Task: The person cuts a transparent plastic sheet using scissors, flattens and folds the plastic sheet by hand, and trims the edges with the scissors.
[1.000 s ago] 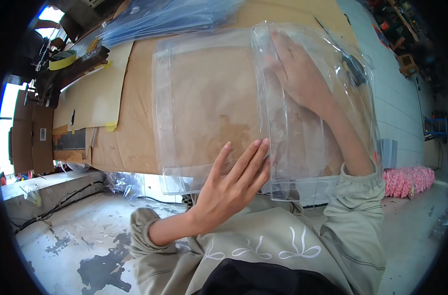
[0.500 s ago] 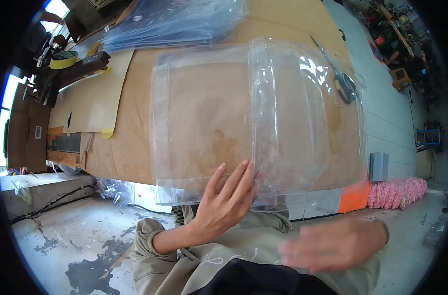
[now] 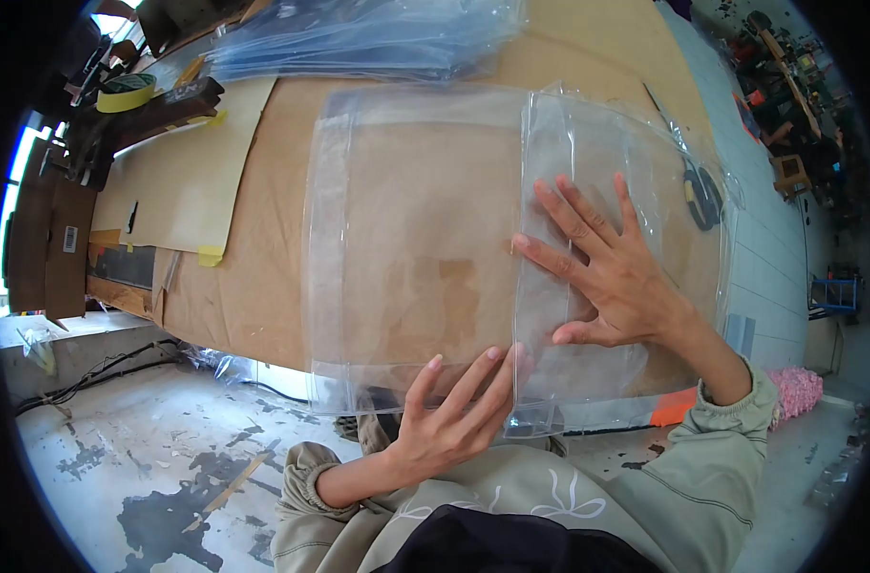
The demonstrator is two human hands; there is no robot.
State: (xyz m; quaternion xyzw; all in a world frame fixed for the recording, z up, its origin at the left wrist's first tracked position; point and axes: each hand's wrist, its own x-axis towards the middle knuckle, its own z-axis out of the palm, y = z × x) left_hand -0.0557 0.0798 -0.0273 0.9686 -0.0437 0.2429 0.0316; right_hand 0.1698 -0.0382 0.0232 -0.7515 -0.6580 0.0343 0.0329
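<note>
A clear plastic sheet (image 3: pixel 416 181) lies over the brown-covered table, its near edge hanging past the table's front. On its right half, a clear plastic flap (image 3: pixel 547 134) lies folded over in a second layer. My right hand (image 3: pixel 621 282) presses flat on this flap with the fingers spread. At the near edge, my left hand (image 3: pixel 454 420) rests on the sheet with extended fingers; one fingertip seems to be beneath the flap's edge. Scissors (image 3: pixel 704 196) with dark handles lie toward the right, partly under the clear plastic.
A stack of bluish clear plastic sheets (image 3: pixel 368 38) lies at the back. To the left are a yellow tape roll (image 3: pixel 127 94) on a dark tool, a tan board (image 3: pixel 191 181) and a cardboard box (image 3: pixel 70 239). A pink fluffy bundle (image 3: pixel 796 393) sits at right.
My right hand has moved up from near my lap onto the flap and now lies spread there. The flap looks flatter, with less glare. My left hand stays at the near edge.
</note>
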